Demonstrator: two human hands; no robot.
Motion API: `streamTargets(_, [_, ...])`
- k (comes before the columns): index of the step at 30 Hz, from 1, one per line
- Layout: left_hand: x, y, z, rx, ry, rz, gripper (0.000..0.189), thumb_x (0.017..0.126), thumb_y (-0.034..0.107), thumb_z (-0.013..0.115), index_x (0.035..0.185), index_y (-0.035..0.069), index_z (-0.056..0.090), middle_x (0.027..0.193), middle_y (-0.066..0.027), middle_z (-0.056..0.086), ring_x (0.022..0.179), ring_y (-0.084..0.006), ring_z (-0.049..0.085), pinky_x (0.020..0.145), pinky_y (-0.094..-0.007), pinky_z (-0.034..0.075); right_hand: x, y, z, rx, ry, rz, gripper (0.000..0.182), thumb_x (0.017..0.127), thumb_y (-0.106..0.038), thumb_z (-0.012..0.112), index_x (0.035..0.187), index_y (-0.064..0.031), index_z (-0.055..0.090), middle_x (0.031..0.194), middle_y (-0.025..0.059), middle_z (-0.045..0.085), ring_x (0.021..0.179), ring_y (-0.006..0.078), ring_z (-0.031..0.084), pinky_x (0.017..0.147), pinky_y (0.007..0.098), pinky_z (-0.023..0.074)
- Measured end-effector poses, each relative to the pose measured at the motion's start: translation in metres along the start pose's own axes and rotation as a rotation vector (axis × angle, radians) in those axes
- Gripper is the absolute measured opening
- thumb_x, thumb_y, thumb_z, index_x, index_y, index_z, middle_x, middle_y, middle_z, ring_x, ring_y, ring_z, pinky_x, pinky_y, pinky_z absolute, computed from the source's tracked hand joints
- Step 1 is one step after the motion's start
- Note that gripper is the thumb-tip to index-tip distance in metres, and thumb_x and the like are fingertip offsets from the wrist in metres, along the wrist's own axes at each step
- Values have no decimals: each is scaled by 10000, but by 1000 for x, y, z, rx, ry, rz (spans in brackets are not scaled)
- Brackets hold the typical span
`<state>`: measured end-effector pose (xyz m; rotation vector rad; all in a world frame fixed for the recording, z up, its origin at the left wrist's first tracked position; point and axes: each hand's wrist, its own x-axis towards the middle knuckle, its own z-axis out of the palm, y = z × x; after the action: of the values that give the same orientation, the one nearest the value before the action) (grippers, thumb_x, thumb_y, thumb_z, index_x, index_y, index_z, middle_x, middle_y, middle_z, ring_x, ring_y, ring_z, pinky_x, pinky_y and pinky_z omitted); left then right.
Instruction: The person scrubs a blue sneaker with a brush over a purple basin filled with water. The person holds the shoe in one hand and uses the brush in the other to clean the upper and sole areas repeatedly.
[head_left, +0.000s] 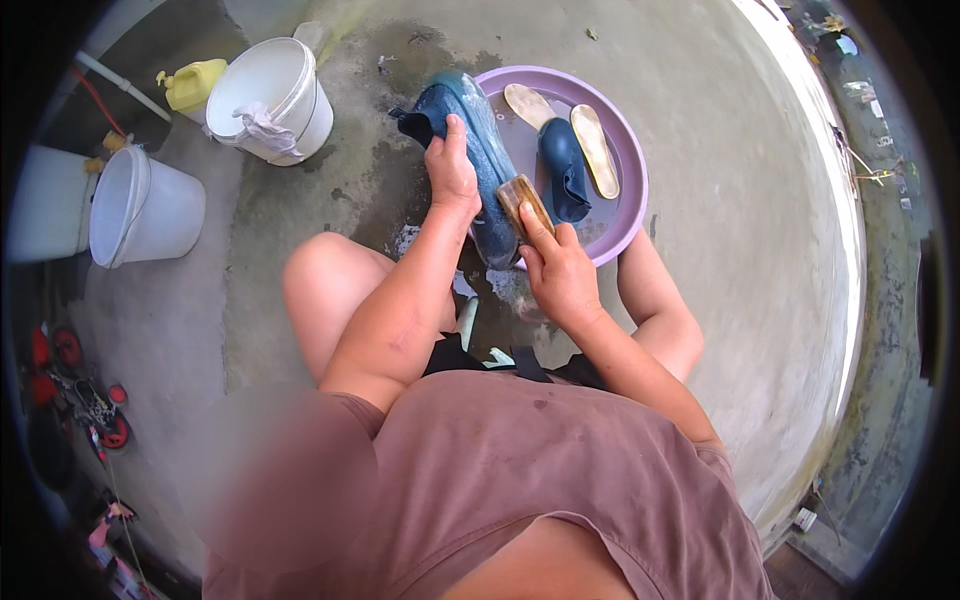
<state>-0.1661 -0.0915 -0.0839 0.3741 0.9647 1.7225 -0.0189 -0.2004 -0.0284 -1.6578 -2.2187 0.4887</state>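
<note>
My left hand (452, 171) grips a wet blue rubber shoe (491, 161), its sole side turned to the right, over the left rim of a purple plastic basin (639, 161). In my right hand (556, 266) is a wooden scrubbing brush (523, 206), pressed against the shoe's lower part; its bristles are hidden. Inside the basin, in shallow water, lie a second blue shoe (562, 169) and two pale insoles, one (529, 106) at the upper left and one (595, 152) to the right of that shoe.
A white bucket (315, 112) with a cloth (266, 129) over its rim stands at the upper left, beside a yellow jug (196, 84). Another white bucket (176, 210) is further left. Wet patches mark the concrete floor (360, 180). My bare knees flank the basin's near side.
</note>
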Motion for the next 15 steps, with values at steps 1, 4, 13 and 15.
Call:
streamTargets(1, [-8, -3, 4, 23, -31, 5, 376, 980, 364, 482, 1070, 9, 570, 1009, -73, 618, 896, -169, 605, 810, -332, 503, 6, -1, 0, 5, 40, -15, 527, 846, -175, 628, 1353, -237, 500, 846, 149, 491, 757, 345, 589, 665, 435, 501])
streamTargets(4, [-27, -6, 15, 32, -206, -11, 354, 985, 345, 481, 1054, 16, 593, 1020, -53, 621, 911, -142, 593, 816, -301, 477, 63, -13, -11, -1, 212, -69, 485, 849, -202, 613, 1326, -212, 522, 859, 176, 529, 743, 363, 606, 648, 445, 507])
streamTargets(13, [-2, 6, 4, -37, -25, 37, 416, 988, 392, 451, 1094, 5, 564, 1028, -82, 617, 898, -182, 612, 814, -343, 504, 2, -3, -4, -12, 28, -23, 538, 851, -154, 622, 1367, -219, 485, 836, 141, 480, 735, 342, 573, 655, 432, 486])
streamTargets(15, [-3, 2, 4, -39, -70, 2, 403, 984, 382, 466, 1096, 5, 557, 1030, -81, 614, 905, -173, 607, 819, -337, 501, -4, 0, -6, -37, 32, -58, 542, 848, -144, 622, 1367, -218, 486, 838, 143, 481, 735, 341, 571, 656, 433, 485])
